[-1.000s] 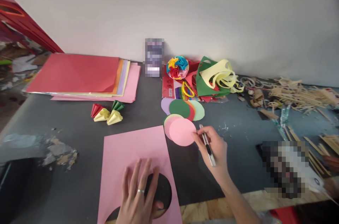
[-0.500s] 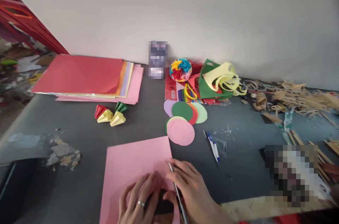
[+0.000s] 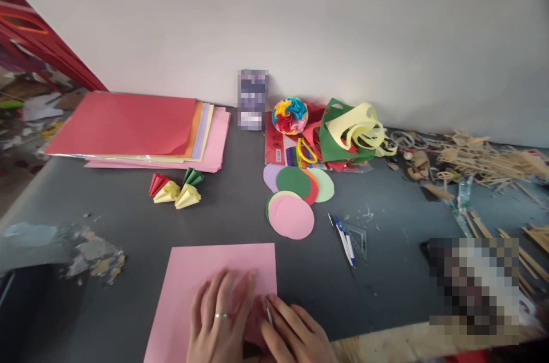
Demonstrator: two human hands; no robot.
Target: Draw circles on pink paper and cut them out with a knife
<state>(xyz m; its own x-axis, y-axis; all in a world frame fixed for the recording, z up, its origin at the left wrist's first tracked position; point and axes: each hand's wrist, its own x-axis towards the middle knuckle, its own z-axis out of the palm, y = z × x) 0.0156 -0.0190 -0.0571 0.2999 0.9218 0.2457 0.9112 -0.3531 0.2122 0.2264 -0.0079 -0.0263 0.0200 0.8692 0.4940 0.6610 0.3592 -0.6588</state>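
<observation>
My left hand (image 3: 218, 317) lies over a sheet of pink paper (image 3: 184, 277), its fingers stretched out and pressing on it; one finger wears a ring. Closed at the paper's right edge, my right hand (image 3: 298, 331) grips a slim silver tool (image 3: 269, 312). Only a short part of that tool shows between the fingers, so its kind is unclear. A dark gap shows between my hands near the bottom. Beyond the paper lie overlapping paper circles, the top one a pink circle (image 3: 294, 216).
Coloured paper sheets (image 3: 124, 123) are stacked at the back left, with folded paper cones (image 3: 187, 196) in front. A paper ball (image 3: 290, 115) and green paper scraps (image 3: 332, 137) sit by the wall. Pens (image 3: 344, 241) lie right of the circles; wooden sticks (image 3: 489, 157) clutter the right.
Both hands and the pink paper have moved nearer to me and the paper has turned slightly. My right hand has shifted down and left, hiding most of the silver tool.
</observation>
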